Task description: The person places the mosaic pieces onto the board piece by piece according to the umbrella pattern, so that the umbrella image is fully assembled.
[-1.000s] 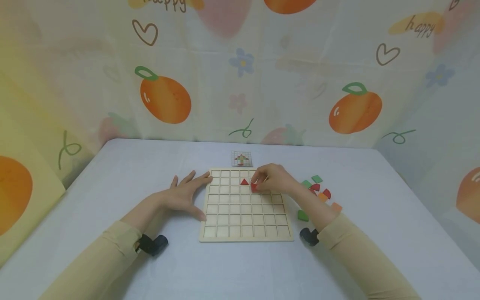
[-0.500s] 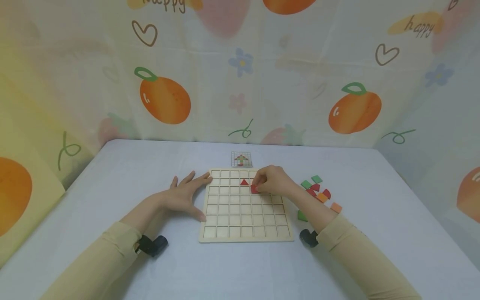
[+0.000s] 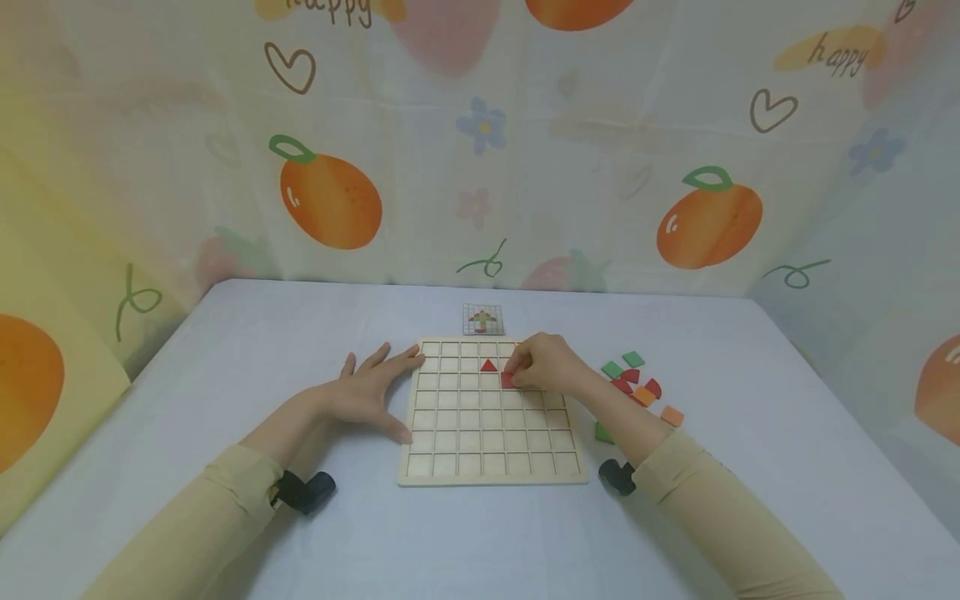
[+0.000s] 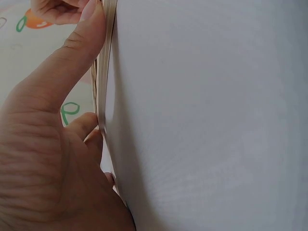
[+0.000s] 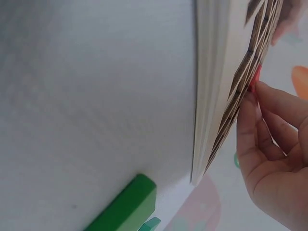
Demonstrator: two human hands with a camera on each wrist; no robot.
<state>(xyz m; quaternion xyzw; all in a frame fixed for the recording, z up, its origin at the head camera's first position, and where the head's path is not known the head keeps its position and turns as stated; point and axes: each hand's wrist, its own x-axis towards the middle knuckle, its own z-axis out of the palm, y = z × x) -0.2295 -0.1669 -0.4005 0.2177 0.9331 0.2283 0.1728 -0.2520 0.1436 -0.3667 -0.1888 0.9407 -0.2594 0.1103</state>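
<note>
A wooden grid board [image 3: 491, 479] lies flat in the middle of the table. My left hand [image 3: 367, 396] spreads along its left edge, fingertips at the upper left corner and thumb at the lower left side. In the left wrist view, the left thumb [image 4: 72, 53] lies against the board's edge. My right hand [image 3: 547, 362] pinches a red piece [image 3: 507, 380] between thumb and fingertips, low over a cell in the upper part of the grid. A red triangle piece [image 3: 489, 366] lies in a cell up and to the left of it.
Loose pieces lie right of the board, among them a green square [image 3: 633, 358], a red quarter-round piece [image 3: 654, 387] and an orange piece [image 3: 672, 416]. A green piece [image 3: 603, 432] sits partly behind the right forearm. A small pattern card [image 3: 482, 319] lies beyond the board.
The red piece in my right hand has shifted slightly toward me and now lies flatter over its cell. My left hand stays at the board's edge.
</note>
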